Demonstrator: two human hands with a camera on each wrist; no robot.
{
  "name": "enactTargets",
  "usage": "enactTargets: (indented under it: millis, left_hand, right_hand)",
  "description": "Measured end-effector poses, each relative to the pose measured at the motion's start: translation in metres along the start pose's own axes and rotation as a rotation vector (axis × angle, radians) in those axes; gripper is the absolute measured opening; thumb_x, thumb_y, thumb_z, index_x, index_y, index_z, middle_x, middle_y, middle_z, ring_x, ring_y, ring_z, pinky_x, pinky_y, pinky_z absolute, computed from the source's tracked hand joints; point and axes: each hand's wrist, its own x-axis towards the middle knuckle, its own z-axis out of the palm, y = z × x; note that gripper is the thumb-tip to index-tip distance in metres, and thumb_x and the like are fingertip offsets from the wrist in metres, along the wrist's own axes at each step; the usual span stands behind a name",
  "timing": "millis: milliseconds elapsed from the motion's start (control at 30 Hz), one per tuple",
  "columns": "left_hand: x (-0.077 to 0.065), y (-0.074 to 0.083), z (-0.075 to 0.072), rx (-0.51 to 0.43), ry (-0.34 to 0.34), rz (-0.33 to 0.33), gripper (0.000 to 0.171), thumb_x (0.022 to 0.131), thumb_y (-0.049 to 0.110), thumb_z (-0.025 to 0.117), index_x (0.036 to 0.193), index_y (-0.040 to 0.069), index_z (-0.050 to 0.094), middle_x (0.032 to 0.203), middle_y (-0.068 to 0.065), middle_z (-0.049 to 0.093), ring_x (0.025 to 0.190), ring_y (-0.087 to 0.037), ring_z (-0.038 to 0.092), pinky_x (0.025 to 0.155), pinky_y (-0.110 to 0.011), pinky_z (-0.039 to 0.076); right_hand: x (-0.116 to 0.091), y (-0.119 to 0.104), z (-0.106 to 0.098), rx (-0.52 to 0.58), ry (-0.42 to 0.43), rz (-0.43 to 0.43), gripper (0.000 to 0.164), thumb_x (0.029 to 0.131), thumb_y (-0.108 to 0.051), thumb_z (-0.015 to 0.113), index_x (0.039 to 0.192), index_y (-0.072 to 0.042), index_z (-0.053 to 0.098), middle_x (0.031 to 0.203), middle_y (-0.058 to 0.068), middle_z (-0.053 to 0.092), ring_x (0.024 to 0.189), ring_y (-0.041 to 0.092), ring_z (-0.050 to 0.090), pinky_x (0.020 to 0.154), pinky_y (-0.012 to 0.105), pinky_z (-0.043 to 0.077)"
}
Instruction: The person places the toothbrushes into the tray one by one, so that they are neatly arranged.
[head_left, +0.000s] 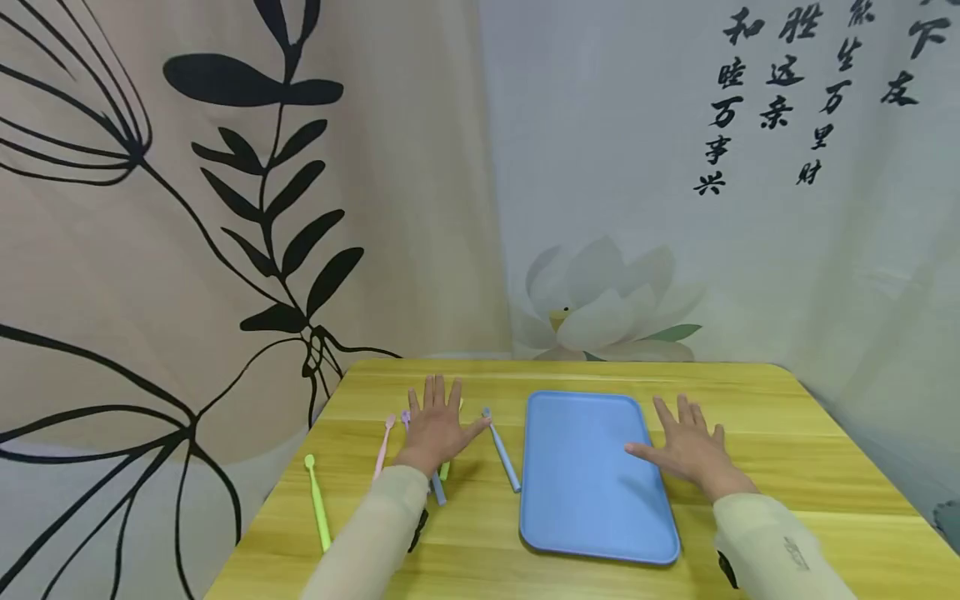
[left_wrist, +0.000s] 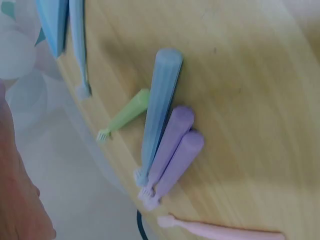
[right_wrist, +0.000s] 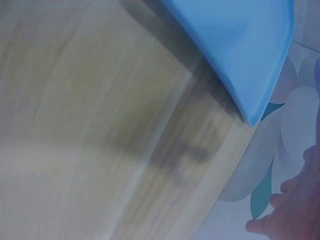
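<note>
My left hand (head_left: 437, 427) is spread with straight fingers above a group of toothbrushes and partly covers them in the head view. Below it, the left wrist view shows a thick blue toothbrush (left_wrist: 162, 100) beside two purple toothbrushes (left_wrist: 172, 145), a green toothbrush (left_wrist: 131, 110) and a pink toothbrush (left_wrist: 225, 232). Another blue toothbrush (head_left: 504, 454) lies between that hand and a blue tray (head_left: 592, 475). Over the tray's right side, my right hand (head_left: 692, 450) is spread too, thumb toward the tray. Neither hand holds anything.
A bright green toothbrush (head_left: 318, 504) lies alone near the left side of the wooden table (head_left: 810, 467). Behind the table's far edge hangs a printed curtain (head_left: 420, 208) with plant drawings and characters.
</note>
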Motion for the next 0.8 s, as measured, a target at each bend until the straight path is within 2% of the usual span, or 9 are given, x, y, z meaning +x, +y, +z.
enactTargets:
  millis: [267, 467, 600, 800]
  left_hand:
    - [0.001, -0.02, -0.017, -0.047, 0.007, -0.024, 0.096, 0.093, 0.075, 0.034, 0.159, 0.008, 0.016, 0.161, -0.028, 0.005, 0.149, -0.041, -0.002, 0.113, -0.066, -0.002]
    - [0.006, -0.033, -0.031, -0.09, 0.041, -0.056, 0.096, 0.094, 0.073, 0.038, 0.158, 0.005, 0.017, 0.159, -0.03, 0.01, 0.148, -0.043, 0.001, 0.112, -0.069, 0.002]
    - [0.01, -0.043, -0.039, -0.105, 0.039, -0.082, 0.097, 0.094, 0.074, 0.036, 0.159, 0.006, 0.013, 0.159, -0.031, 0.008, 0.148, -0.043, 0.0, 0.111, -0.07, -0.002]
    - [0.009, -0.056, -0.048, -0.134, 0.031, -0.11, 0.102, 0.092, 0.078, 0.03, 0.159, 0.004, 0.01, 0.159, -0.032, 0.004, 0.148, -0.045, -0.002, 0.11, -0.07, -0.004]
  right_hand:
    - [0.003, -0.004, -0.001, -0.015, -0.005, 0.009, 0.113, 0.082, -0.074, 0.059, 0.155, 0.002, 0.02, 0.151, 0.043, 0.01, 0.135, 0.063, 0.014, 0.1, 0.08, 0.016]
    - [0.003, -0.003, -0.004, -0.006, -0.021, 0.027, 0.111, 0.084, -0.071, 0.06, 0.155, 0.004, 0.02, 0.147, 0.044, 0.019, 0.13, 0.065, 0.024, 0.095, 0.076, 0.03]
    - [0.002, -0.001, -0.005, 0.017, -0.036, 0.033, 0.109, 0.085, -0.069, 0.061, 0.154, 0.006, 0.02, 0.142, 0.046, 0.025, 0.126, 0.065, 0.029, 0.091, 0.073, 0.037]
    - [-0.002, 0.003, -0.002, 0.069, -0.058, 0.04, 0.108, 0.087, -0.065, 0.062, 0.153, 0.009, 0.02, 0.139, 0.047, 0.03, 0.124, 0.064, 0.035, 0.092, 0.071, 0.039]
